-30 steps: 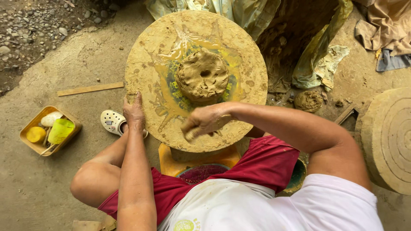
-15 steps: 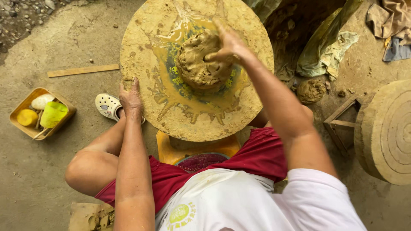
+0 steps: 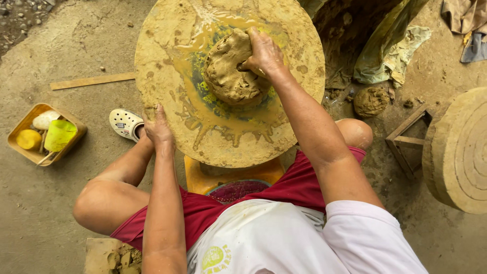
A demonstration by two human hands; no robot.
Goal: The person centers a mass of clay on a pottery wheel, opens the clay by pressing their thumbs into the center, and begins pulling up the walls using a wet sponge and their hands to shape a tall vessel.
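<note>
A rough lump of brown clay (image 3: 231,68) sits in the middle of a round, mud-smeared potter's wheel (image 3: 167,61). My right hand (image 3: 264,50) presses onto the lump's upper right side, fingers curled into the clay. Flat on the wheel's lower left rim lies my left hand (image 3: 158,129), fingers together, gripping the edge. Wet yellowish slip spreads around the lump.
A yellow tray (image 3: 23,122) with sponges and a green cup lies on the ground at the left, next to a white clog (image 3: 124,123) and a wooden strip (image 3: 91,80). A second round wheel (image 3: 459,152), a wooden frame (image 3: 406,139) and a clay ball (image 3: 371,101) are at the right.
My right hand rose from the wheel's near rim to the clay lump and now presses on it. The left hand stayed on the left rim.
</note>
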